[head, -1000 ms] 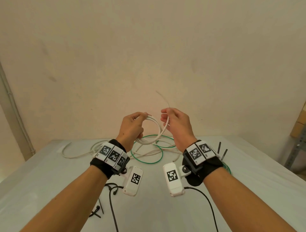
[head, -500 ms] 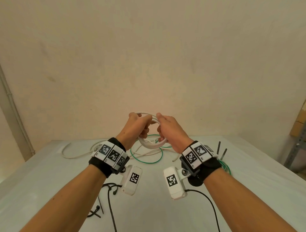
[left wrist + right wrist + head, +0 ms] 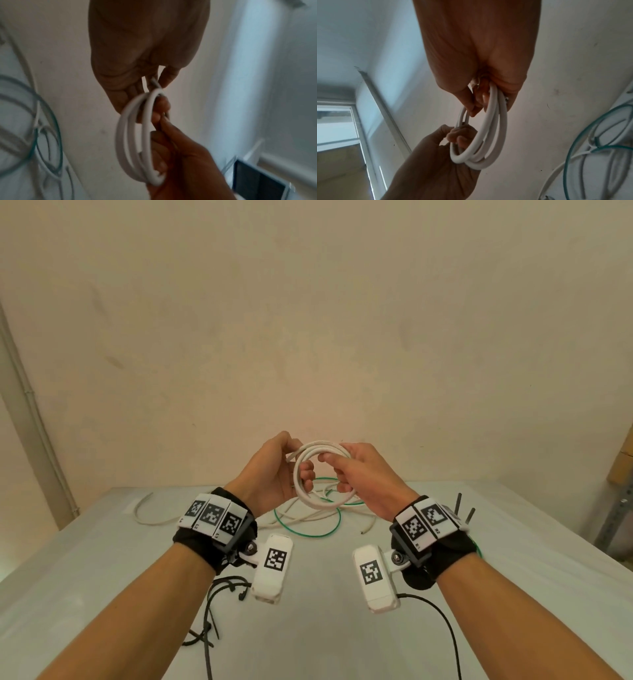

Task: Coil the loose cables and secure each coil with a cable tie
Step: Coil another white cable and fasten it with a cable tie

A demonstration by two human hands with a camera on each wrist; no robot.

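A white cable coil of about three loops hangs in the air above the grey table, held between both hands. My left hand grips its left side, fingers curled through the ring. My right hand grips its right side from above. The left wrist view shows the coil edge-on, with the left hand above and the right hand below. In the right wrist view the coil hangs from the right hand while the left hand curls round its lower end.
A loose green cable and loose white cables lie on the table behind the hands. Black cable ties lie at the near left, and two more ties stick up at the right. A shelf frame stands at the far right.
The cable's free end, which stuck up a second ago, has been wound in. The hands closed together, then parted slightly, and the coil now faces me as a full ring.
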